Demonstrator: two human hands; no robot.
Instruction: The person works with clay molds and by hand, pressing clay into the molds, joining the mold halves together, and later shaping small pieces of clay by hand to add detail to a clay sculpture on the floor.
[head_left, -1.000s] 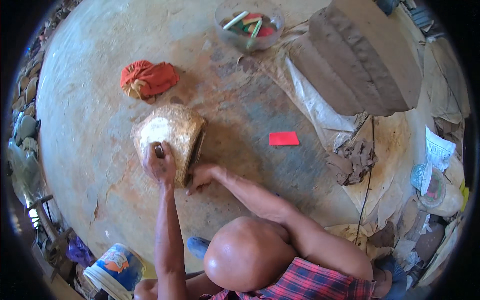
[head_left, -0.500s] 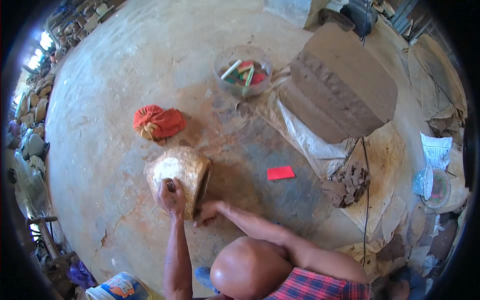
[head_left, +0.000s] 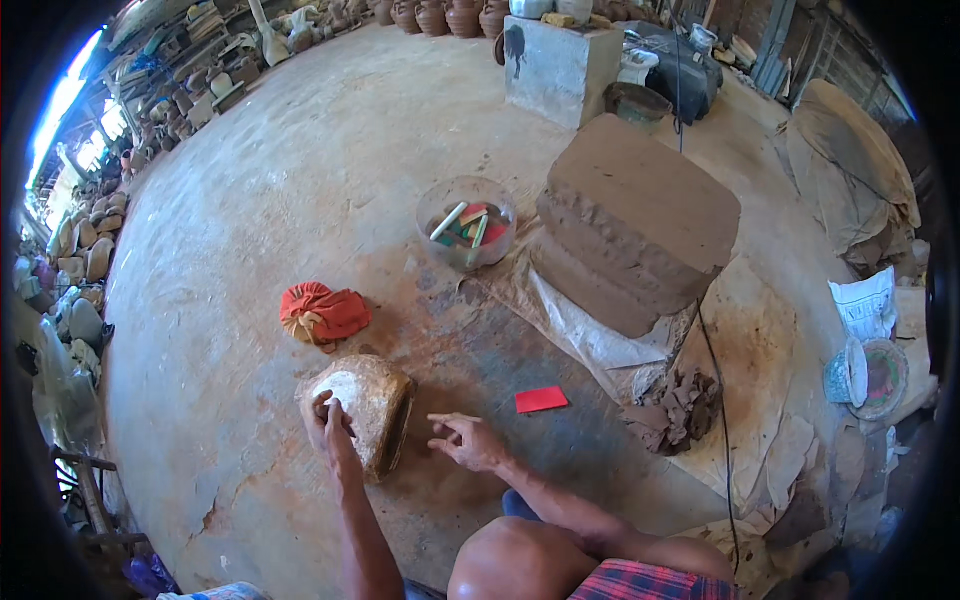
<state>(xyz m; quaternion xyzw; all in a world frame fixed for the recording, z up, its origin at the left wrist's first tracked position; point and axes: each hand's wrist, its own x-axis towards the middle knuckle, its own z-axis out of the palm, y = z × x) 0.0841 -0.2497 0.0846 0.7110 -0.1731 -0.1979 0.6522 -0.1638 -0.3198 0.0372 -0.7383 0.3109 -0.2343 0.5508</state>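
Indoors, a person's left hand (head_left: 334, 428) curls partly closed against the near left side of a rounded, hollow tan-and-white form (head_left: 375, 408) lying on a worn floor (head_left: 240, 250), its opening turned right; whether the fingers grip anything cannot be told. The right hand (head_left: 472, 444), loosely open with bent fingers, holds nothing and hovers just right of the form. Just beyond the form sits an orange cloth bundle (head_left: 342, 314), while a flat red rectangular piece (head_left: 541, 400) lies to the right. Farther off, a clear plastic bowl (head_left: 431, 222) of sticks stands left of a large brown clay block (head_left: 645, 205).
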